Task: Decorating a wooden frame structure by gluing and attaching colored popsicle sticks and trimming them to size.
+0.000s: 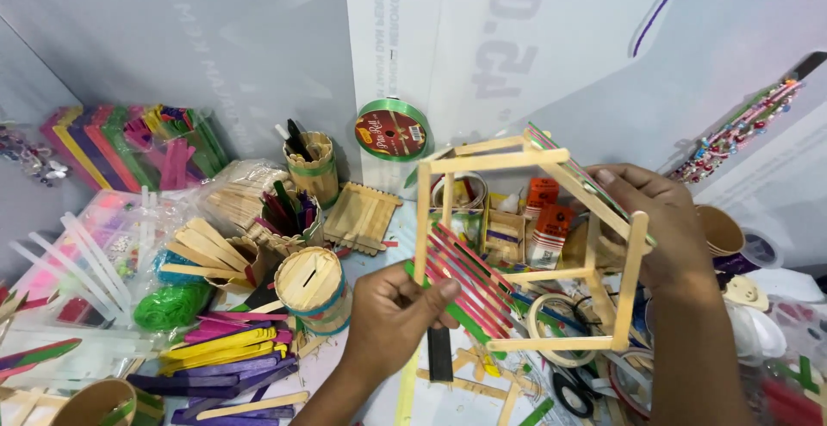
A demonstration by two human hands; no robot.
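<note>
While both hands hold it up: stick frame [525, 245], box-shaped, made of plain craft sticks, tilted in the air above the cluttered table [379, 391].
L hand [392, 318]: closed on frame's lower near edge; thumb on top of a slanted panel of red, pink & green sticks [465, 284], fingers curled under.
R hand [659, 228]: wrapped round frame's far right side, fingertips on the upper slanted stick, palm behind the upright.
Frame pos: between the 2 hands, touching both, clear of the table.
Just left of L hand: round stick-built tub w/ slot in lid [312, 286].
Below-left of L hand: loose pile of yellow, purple & pink sticks [224, 357].
Further left: green cord bundle [170, 305], white glue sticks [90, 258].
Beyond L hand, by the wall: flat stick raft [362, 215], stick pen cup [312, 167], green ribbon spool [392, 130].
Under the frame: tape roll [556, 327].
Right of R hand: paper cup [719, 232].
</note>
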